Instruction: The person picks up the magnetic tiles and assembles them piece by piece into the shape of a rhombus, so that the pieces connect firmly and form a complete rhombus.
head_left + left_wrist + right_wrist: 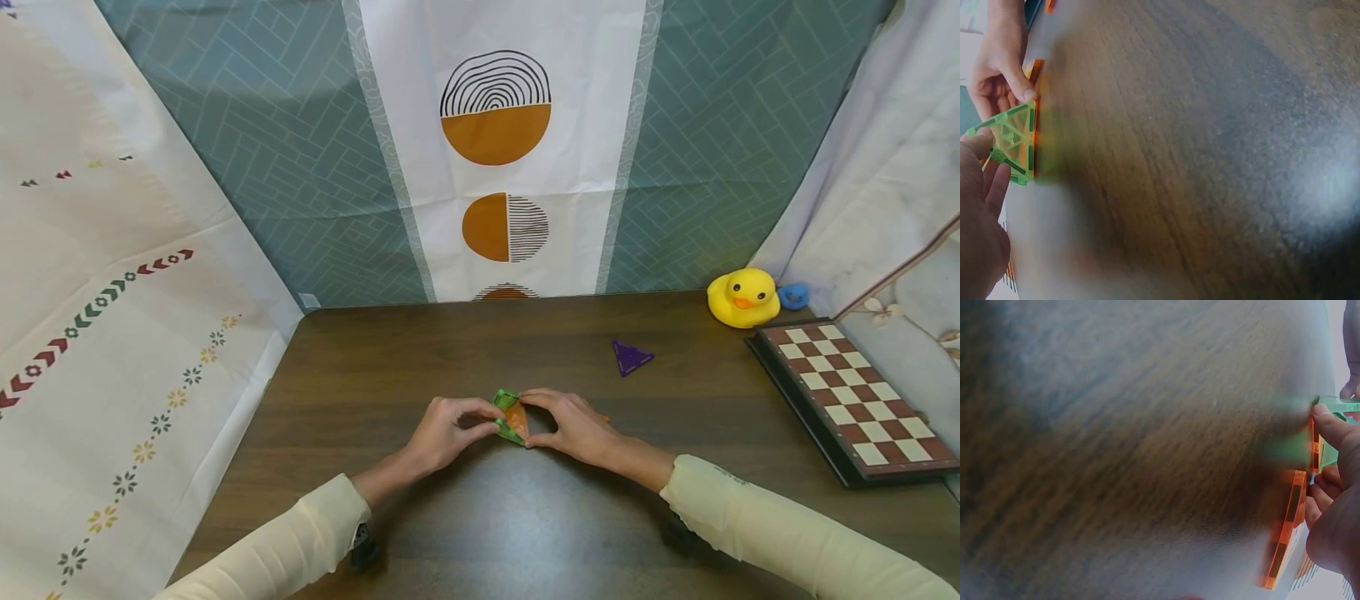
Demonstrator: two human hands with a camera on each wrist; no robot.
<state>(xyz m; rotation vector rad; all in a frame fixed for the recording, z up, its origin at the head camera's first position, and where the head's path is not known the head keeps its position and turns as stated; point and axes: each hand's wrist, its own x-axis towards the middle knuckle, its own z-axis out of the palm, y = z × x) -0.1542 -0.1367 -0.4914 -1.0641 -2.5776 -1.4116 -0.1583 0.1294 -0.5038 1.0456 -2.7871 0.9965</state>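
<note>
In the head view my left hand (444, 432) pinches a translucent green triangular magnetic tile (1015, 140) between thumb and fingers. It stands tilted, its lower edge along an orange magnetic tile (516, 417) on the table. My right hand (572, 429) grips that orange tile from the other side, thumb at the near corner and fingers at the far one. Green shows on two sides of the orange in the head view. A second orange tile (1285, 531) lies close by my right fingers, mostly hidden by that hand in the head view.
A purple triangular tile (632, 358) lies beyond my right hand. Farther back at the right sit a yellow rubber duck (742, 297) and a small blue object (793, 296). A checkered board (862, 392) lies along the right edge of the wooden table (360, 358).
</note>
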